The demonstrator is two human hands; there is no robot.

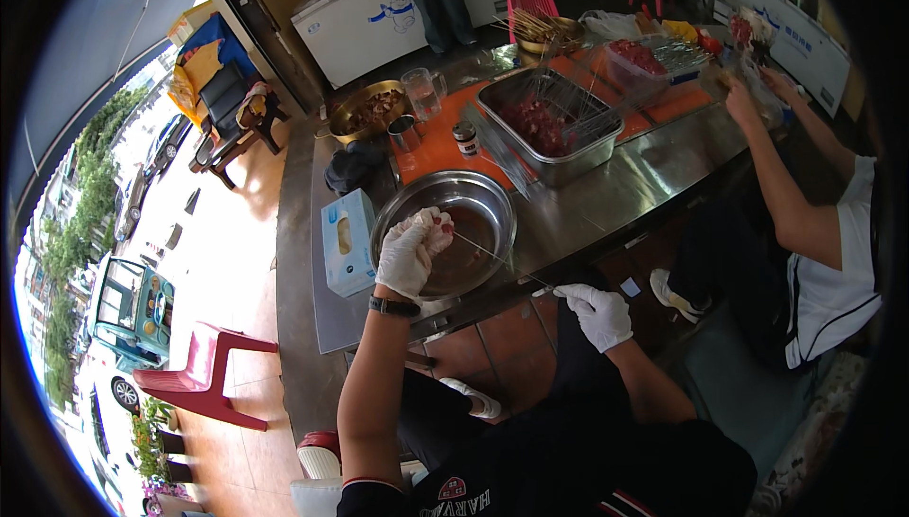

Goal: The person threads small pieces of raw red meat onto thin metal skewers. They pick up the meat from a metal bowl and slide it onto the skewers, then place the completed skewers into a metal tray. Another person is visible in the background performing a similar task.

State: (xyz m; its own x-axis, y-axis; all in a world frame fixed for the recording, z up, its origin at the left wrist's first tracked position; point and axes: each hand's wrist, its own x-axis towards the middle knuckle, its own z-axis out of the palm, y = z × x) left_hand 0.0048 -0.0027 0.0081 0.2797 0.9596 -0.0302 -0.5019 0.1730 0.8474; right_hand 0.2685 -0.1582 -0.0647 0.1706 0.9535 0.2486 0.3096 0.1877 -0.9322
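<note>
White gloves cover both my hands. My left hand is closed around a small piece of raw meat above the round steel basin. A thin metal skewer runs from that meat down to my right hand, whose thumb and fingers pinch its other end in front of the table edge. Some reddish residue lies in the basin. Beyond it, a deep steel tray holds red raw meat and many metal skewers. More loose skewers lie beside the tray.
A tissue box stands left of the basin. Behind are a spice jar, steel cup, glass mug and brass pan. A co-worker's hands are at the right, near a plastic meat container. Another person stands by a chest freezer.
</note>
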